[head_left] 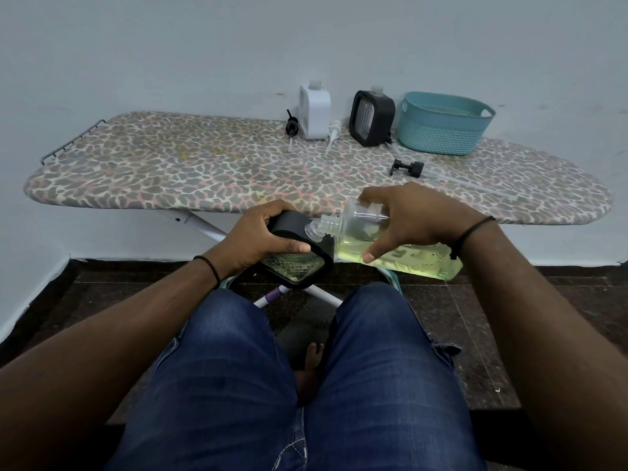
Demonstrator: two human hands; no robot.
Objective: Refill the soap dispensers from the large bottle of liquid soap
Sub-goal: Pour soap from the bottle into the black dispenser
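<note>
Two hands worked above the knees: the left hand gripped a black-framed dispenser, part full, and the right hand held the large clear bottle of yellow soap tilted, the two necks touching. Farther, on the leopard-print board, a white dispenser and a black one looked unfilled, pumps lying beside.

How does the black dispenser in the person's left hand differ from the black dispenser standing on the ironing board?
The held black dispenser is tilted and gripped by the left hand, its neck meeting the mouth of the large bottle; the standing black dispenser rests upright and untouched on the ironing board. The held one shows yellowish soap inside; the standing one's window looks pale. Both have black frames, patterned clear panels and no pump fitted.
</note>
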